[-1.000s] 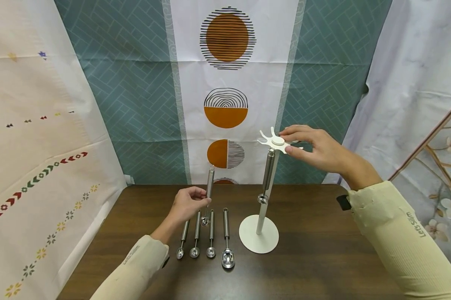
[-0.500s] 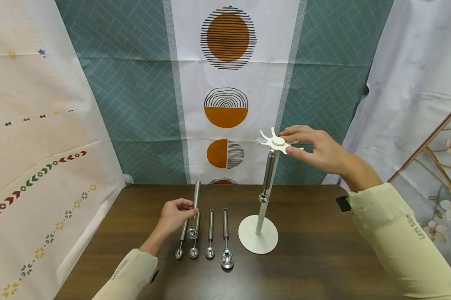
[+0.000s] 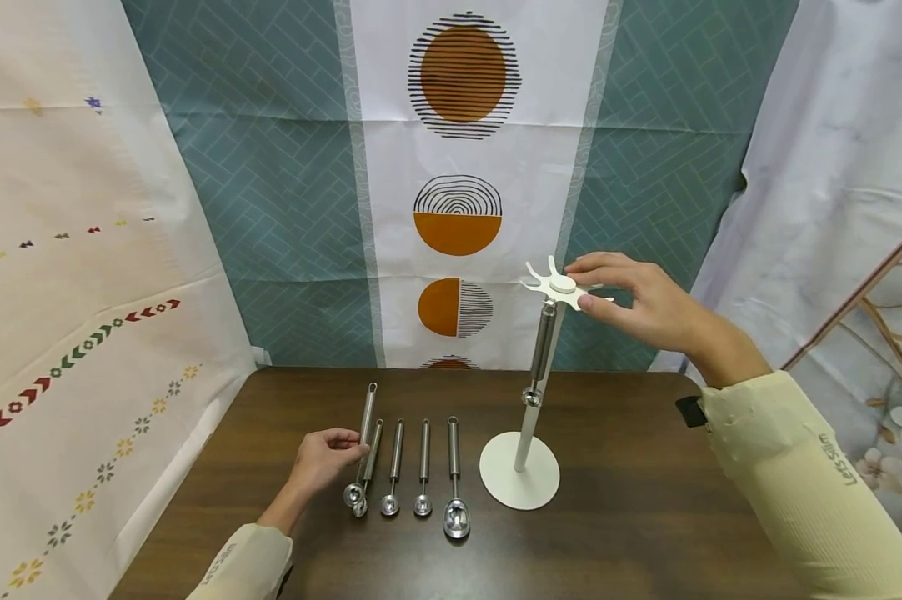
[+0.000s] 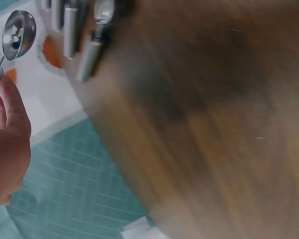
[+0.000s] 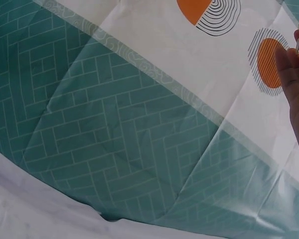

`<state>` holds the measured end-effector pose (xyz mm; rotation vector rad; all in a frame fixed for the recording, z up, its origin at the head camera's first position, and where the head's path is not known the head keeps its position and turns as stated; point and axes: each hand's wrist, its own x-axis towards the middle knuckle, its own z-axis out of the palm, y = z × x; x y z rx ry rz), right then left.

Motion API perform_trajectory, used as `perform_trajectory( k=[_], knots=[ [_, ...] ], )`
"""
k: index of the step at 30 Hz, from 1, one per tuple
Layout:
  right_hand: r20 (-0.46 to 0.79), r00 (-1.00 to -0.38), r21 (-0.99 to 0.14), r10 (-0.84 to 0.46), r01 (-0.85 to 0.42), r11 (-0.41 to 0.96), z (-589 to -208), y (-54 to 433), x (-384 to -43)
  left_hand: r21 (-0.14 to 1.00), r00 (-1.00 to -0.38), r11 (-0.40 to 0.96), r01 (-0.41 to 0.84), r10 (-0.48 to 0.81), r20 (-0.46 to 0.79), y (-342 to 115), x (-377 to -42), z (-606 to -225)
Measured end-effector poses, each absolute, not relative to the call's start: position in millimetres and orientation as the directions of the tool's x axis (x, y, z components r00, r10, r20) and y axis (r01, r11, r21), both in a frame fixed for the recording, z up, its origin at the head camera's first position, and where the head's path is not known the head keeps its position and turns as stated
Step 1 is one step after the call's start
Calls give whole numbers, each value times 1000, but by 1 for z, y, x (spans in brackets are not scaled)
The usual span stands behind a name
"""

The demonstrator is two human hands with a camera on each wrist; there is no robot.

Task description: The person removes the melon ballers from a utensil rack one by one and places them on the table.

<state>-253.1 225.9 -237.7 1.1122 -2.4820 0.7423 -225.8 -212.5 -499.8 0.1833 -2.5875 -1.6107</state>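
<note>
My left hand (image 3: 323, 460) pinches the handle of a steel melon baller (image 3: 367, 414), which has a loop at its top end. Its round bowl (image 4: 19, 35) points away from the fingers in the left wrist view. The bowl overlaps that of the leftmost scoop (image 3: 373, 454) in the head view. At the right, my right hand (image 3: 638, 300) grips the hooked top (image 3: 562, 285) of a white stand, thumb in front and fingers behind. Several of its hooks show left of the fingers. A similar steel scoop (image 3: 543, 342) hangs from a hook beside the pole.
Several steel scoops lie in a row on the dark wooden table (image 3: 631, 500), including a larger oval-bowled one (image 3: 456, 517) near the stand's round white base (image 3: 519, 471). Patterned cloth (image 3: 278, 208) hangs behind the table and at both sides.
My left hand has carried the melon baller left and down, from beside the middle scoops to the left end of the row. My right hand keeps its hold on the stand's top.
</note>
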Motion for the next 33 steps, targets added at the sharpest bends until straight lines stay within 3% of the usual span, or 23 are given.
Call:
perform_trajectory(
  k=[14,33],
  knots=[
    [485,-645,-329,-590,-760,560,-239,228,-255,849,-986,520,-94,-166,-8,-237,-232,-536],
    [469,-657,-332,-590,-750,572,-239,229,-254,791,-979,581,-191,-173,-109,-246,-244,-551]
  ],
)
